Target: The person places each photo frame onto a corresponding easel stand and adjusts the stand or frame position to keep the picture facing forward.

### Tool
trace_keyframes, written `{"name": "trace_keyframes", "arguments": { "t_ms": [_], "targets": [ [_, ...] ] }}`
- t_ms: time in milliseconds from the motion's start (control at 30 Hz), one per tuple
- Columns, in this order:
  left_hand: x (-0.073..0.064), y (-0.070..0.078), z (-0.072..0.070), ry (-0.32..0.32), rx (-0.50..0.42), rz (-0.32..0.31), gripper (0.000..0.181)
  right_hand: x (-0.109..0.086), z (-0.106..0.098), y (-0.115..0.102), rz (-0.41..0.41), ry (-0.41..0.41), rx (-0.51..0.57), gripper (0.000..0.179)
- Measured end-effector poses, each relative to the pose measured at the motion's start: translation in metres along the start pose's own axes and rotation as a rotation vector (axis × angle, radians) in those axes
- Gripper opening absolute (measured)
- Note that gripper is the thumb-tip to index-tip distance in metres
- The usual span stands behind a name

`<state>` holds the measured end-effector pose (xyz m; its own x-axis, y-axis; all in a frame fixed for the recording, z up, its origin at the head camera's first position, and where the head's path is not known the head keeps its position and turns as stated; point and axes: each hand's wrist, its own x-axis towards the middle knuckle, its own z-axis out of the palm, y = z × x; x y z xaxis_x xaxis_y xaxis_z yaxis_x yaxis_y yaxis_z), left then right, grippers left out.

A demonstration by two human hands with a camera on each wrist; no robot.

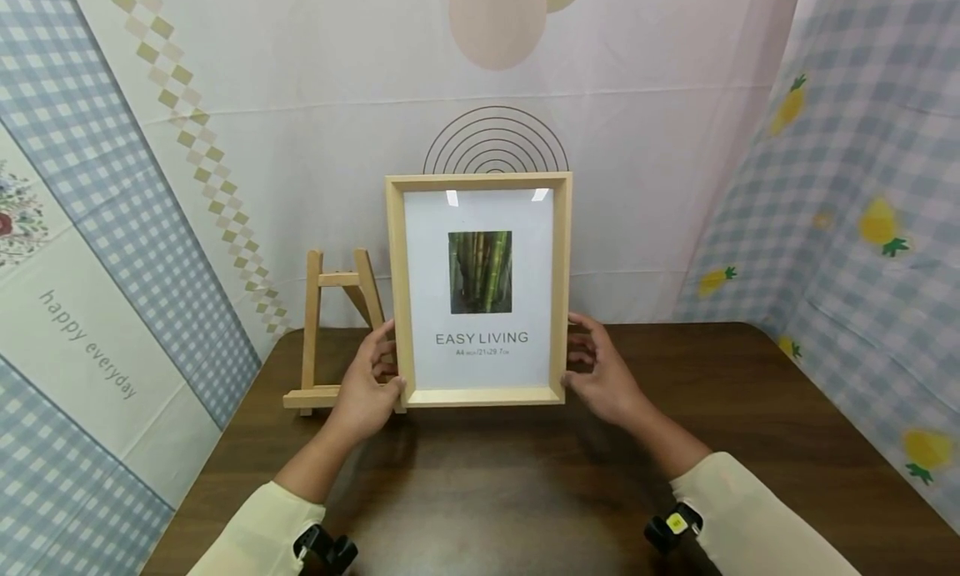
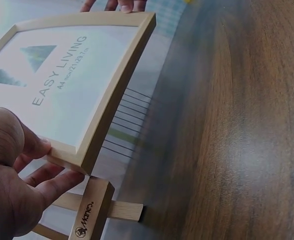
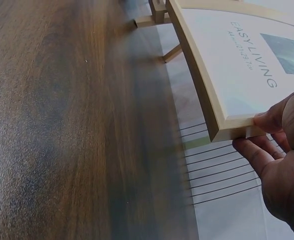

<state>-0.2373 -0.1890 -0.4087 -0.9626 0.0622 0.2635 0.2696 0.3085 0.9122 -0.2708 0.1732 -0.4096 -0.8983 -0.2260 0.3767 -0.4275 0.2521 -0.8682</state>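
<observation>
Both hands hold an upright picture frame (image 1: 480, 398) of light wood, with a bamboo picture and the words EASY LIVING behind its glass. My left hand (image 1: 367, 384) grips the lower left side, thumb at the front edge and fingers behind. On the lower right side, my right hand (image 1: 603, 376) pinches the frame the same way. The frame's bottom edge hangs above the table in both wrist views. Left of the frame and partly hidden behind it stands a small wooden easel (image 1: 311, 326), its ledge (image 2: 89, 210) close under the frame's corner in the left wrist view.
A dark wooden table (image 1: 480, 484) extends under the hands to the back wall. Patterned cloth (image 1: 637, 184) hangs behind it, with blue checked cloth (image 1: 847, 267) along the right and more at the left. Dark wrist cameras (image 1: 326, 549) sit at the sleeve cuffs.
</observation>
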Motion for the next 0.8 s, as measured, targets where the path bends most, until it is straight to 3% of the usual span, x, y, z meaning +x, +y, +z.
{"name": "trace_keyframes", "arguments": {
  "t_ms": [400, 800],
  "targets": [
    [0.002, 0.0, -0.007, 0.003, 0.015, 0.018, 0.088, 0.004, 0.006, 0.0, -0.006, 0.003, 0.005, 0.089],
    [0.002, 0.001, -0.013, -0.001, 0.016, -0.012, 0.089, 0.008, 0.01, -0.004, 0.003, -0.003, -0.002, 0.09]
  ]
}}
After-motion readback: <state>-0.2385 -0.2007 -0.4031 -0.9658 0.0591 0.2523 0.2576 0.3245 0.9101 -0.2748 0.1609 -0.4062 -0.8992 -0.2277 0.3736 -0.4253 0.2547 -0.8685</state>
